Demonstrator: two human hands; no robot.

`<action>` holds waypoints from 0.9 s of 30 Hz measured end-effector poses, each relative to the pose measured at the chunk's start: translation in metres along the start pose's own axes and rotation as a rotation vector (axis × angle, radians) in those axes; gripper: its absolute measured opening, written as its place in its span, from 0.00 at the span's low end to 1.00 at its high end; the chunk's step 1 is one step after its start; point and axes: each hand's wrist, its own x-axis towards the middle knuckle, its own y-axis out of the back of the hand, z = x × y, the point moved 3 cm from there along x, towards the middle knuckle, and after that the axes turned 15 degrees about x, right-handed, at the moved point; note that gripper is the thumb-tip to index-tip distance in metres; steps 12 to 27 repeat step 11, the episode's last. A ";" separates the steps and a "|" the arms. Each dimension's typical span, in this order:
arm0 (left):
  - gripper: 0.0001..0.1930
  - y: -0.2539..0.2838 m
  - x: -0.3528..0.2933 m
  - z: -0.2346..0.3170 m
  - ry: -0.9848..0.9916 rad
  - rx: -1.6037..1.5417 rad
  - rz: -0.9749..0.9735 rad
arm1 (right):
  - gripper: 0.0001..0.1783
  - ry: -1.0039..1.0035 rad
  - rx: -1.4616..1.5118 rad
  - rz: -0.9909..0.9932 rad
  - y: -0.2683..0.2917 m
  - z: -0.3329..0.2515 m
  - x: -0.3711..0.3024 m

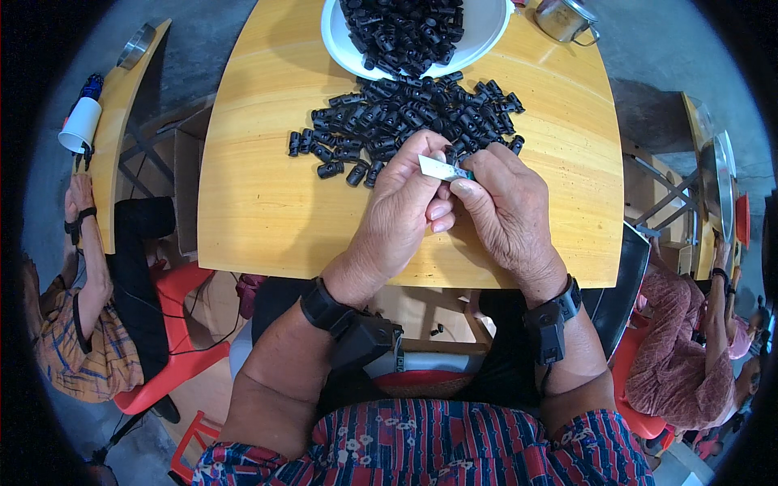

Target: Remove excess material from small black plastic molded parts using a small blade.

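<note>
Both my hands meet over the near half of the wooden table. My right hand [506, 198] is closed around a small knife; its pale, slanted blade [438, 168] points left across my left fingers, and a bit of green shows by my right fingertips. My left hand [412, 190] is closed in a pinch at the blade, with a small black piece, seemingly a cord lock [452, 151], partly hidden between the fingers. Just beyond the hands lies a loose heap of black plastic cord locks [381, 117], several of them scattered toward the left.
A white basin [334, 40] heaped with more black cord locks stands at the table's far edge. A metal mug [565, 18] is at the far right. Other people sit at tables on the left [89, 324] and right [681, 348]. A white cup [81, 121] stands at the left table.
</note>
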 end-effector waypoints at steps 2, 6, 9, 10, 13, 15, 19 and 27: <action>0.07 0.000 0.000 0.000 0.001 0.002 0.002 | 0.12 0.015 0.007 -0.003 0.000 0.000 0.000; 0.08 0.000 0.001 -0.001 -0.007 0.009 -0.010 | 0.12 0.013 0.003 -0.013 0.000 0.002 0.000; 0.08 0.001 -0.001 0.000 -0.005 0.006 -0.015 | 0.12 0.010 0.026 -0.012 -0.002 0.004 -0.001; 0.09 0.002 -0.001 0.000 -0.006 0.003 -0.025 | 0.12 0.010 0.030 -0.016 -0.002 0.005 -0.001; 0.09 0.002 -0.001 0.000 -0.007 -0.001 -0.036 | 0.12 0.009 0.031 -0.019 -0.002 0.005 -0.001; 0.09 0.002 -0.001 0.000 -0.007 -0.001 -0.036 | 0.12 0.009 0.031 -0.019 -0.002 0.005 -0.001; 0.09 0.002 -0.001 0.000 -0.007 -0.001 -0.036 | 0.12 0.009 0.031 -0.019 -0.002 0.005 -0.001; 0.09 0.002 -0.001 0.000 -0.007 -0.001 -0.036 | 0.12 0.009 0.031 -0.019 -0.002 0.005 -0.001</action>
